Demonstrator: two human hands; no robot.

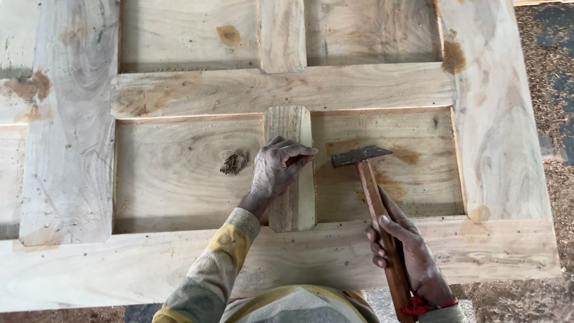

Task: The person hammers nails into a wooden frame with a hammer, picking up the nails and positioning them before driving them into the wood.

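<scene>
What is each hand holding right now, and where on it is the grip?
The right hand grips the hammer low on its wooden handle. The left hand holds nothing; it rests on the short upright wooden piece.

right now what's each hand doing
Left hand: fingers curled, pressing on the short wooden upright, holding nothing that shows.
Right hand: closed around the hammer handle.

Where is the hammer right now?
In the head view, the hammer is right of centre, gripped by the right hand, its metal head hovering over the panel beside the short upright wooden block under the left hand.
</scene>
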